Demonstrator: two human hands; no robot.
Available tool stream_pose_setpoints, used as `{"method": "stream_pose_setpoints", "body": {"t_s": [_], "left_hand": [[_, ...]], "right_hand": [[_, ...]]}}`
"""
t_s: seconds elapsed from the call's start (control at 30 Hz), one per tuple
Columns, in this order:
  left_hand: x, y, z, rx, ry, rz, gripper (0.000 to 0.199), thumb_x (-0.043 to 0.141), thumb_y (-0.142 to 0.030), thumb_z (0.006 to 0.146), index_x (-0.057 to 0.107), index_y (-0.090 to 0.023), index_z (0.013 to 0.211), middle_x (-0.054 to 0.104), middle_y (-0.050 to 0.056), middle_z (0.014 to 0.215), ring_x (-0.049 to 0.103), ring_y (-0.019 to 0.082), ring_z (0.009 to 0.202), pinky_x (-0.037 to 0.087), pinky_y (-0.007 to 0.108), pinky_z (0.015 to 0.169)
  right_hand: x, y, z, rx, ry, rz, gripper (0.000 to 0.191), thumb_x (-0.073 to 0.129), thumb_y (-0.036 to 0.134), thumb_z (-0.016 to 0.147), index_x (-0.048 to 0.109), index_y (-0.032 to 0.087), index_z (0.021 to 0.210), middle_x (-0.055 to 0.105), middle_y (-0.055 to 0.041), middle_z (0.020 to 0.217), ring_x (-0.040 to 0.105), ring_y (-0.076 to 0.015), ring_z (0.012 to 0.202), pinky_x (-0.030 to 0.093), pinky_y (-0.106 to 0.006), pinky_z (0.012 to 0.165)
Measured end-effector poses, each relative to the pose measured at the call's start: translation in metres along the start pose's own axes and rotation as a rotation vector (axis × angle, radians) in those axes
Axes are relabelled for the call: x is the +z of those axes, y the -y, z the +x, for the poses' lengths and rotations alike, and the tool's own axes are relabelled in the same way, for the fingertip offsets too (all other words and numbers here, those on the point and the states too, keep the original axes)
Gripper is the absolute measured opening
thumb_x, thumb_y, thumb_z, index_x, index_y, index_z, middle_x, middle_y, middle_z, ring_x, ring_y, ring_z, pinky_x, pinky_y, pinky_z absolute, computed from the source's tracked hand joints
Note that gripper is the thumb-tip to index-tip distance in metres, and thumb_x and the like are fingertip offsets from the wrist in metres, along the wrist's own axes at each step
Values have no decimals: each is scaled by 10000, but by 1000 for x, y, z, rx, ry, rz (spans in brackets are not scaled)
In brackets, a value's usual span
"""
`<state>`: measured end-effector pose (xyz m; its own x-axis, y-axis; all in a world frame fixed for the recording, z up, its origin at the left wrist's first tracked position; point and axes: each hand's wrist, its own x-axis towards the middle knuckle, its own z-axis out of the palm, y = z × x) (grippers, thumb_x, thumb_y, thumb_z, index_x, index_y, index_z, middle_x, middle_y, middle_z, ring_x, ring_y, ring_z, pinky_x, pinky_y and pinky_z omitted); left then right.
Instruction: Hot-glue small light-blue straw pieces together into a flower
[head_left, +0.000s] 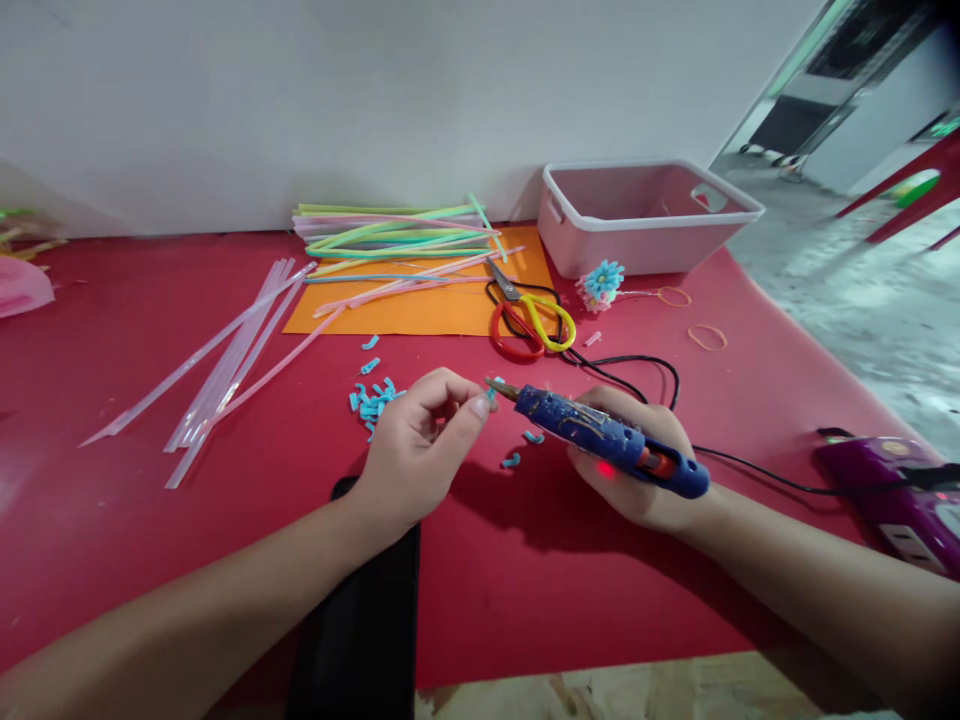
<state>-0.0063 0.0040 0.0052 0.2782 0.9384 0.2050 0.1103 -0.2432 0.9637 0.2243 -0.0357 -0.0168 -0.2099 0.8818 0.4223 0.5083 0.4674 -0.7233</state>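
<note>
Between thumb and forefinger, my left hand (424,440) pinches a small blue straw piece (492,392). My right hand (637,450) is wrapped round a blue glue gun (592,430), whose tip meets or nearly meets that piece; I cannot tell if they touch. A red light glows on the gun's side. To the left of my left hand lies a heap of cut blue pieces (375,400), partly hidden by the hand. Two more loose pieces (511,460) lie below the gun. Scissors (529,315) with one red and one yellow handle rest beyond my hands.
On the red table (480,600), pastel straws (397,235) lie across an orange sheet (420,318). Clear straw sleeves (232,360) are at left. A pink basket (630,240) stands behind a blue-and-pink flower (601,284). The black cord (765,470) reaches a purple power strip (892,490). A black phone-like slab (367,620) lies in front.
</note>
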Motion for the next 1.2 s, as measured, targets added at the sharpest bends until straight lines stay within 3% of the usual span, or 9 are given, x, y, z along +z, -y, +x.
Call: {"method": "stream_pose_setpoints", "body": {"t_s": [0.5,0.7,1.0,1.2], "left_hand": [[-2,5,0,-27,-19,-19,189,604,-309,943,627,-207,786,475,-54,580,410,106,529,345,255,522],[-2,5,-2,-47,-26,-19,185,592,-306,952,651,-198,814,492,-51,588,418,106,535,352,254,528],[2,6,-1,67,33,-23,170,603,-271,931,611,-179,789,535,-18,742,444,91,589,358,239,531],[1,5,-2,66,28,-24,191,612,-295,923,593,-181,771,521,-14,720,421,96,570,335,250,507]], "right_hand": [[0,1,1,-15,6,3,215,613,90,752,583,243,901,623,31,687,535,-115,516,427,-250,482],[-5,12,0,-19,-83,-59,226,620,85,766,551,265,884,614,44,621,524,-121,461,425,-259,465],[-2,1,0,-56,-6,-1,194,625,114,771,590,246,910,640,23,697,542,-115,511,415,-250,467],[-1,-2,-2,-53,17,2,193,629,104,783,587,244,909,620,28,692,518,-104,506,414,-249,482]]}}
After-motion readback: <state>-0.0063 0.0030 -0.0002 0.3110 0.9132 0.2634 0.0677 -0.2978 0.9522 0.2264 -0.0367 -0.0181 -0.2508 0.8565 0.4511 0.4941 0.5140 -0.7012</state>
